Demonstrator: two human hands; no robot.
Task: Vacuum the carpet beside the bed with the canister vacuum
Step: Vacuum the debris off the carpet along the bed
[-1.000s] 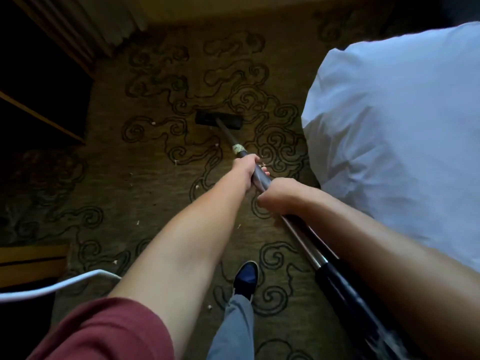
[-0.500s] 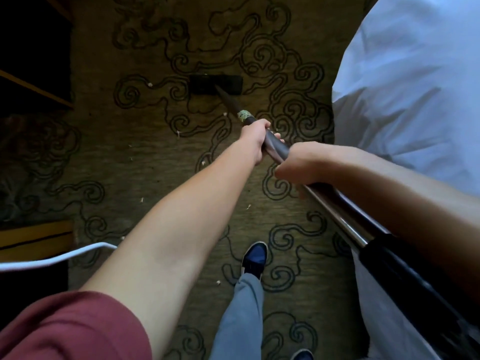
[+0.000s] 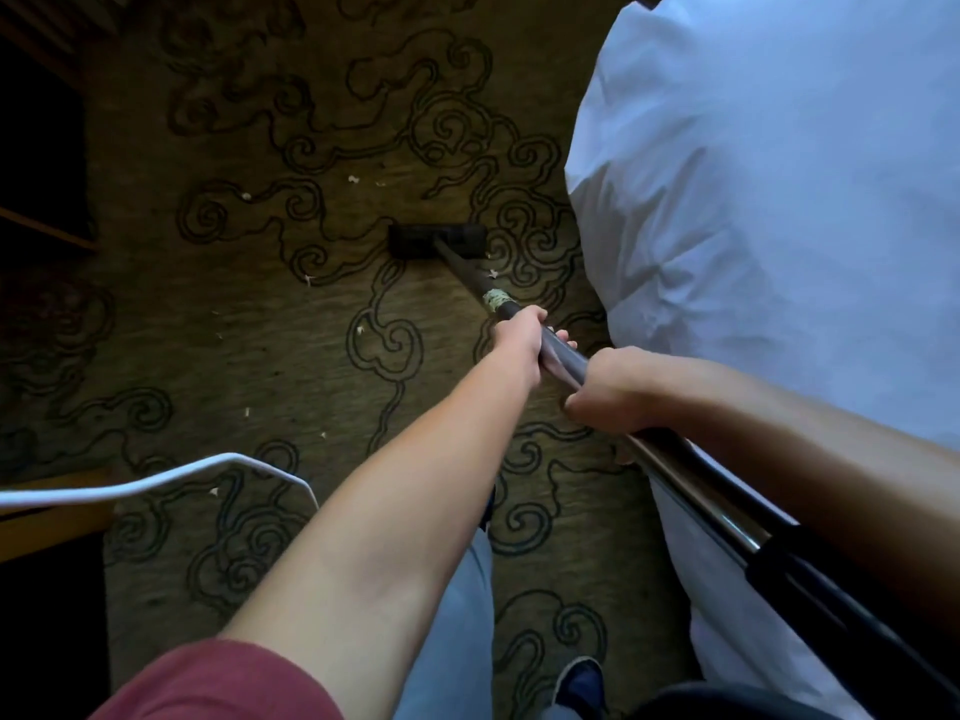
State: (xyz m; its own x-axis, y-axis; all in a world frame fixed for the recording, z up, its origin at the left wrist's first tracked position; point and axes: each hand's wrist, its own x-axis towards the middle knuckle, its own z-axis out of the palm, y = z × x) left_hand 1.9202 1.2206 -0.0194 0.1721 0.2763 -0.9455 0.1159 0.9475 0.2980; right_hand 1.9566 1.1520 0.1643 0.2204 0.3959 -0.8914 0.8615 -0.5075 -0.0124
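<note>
While both hands' fingers (image 3: 563, 337) wrap wand (image 3: 558, 356), wand slants up-left, floor head (image 3: 437, 241) on carpet (image 3: 291, 350).

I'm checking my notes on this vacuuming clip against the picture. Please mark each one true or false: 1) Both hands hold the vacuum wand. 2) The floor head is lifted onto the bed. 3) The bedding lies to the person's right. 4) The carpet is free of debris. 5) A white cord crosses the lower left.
1) True: the left hand and the right hand both grip the vacuum wand.
2) False: the floor head sits on the carpet, beside the bed.
3) True: the white bedding fills the right side.
4) False: pale scraps lie scattered on the carpet.
5) True: a white cord arcs across the lower left.
</note>
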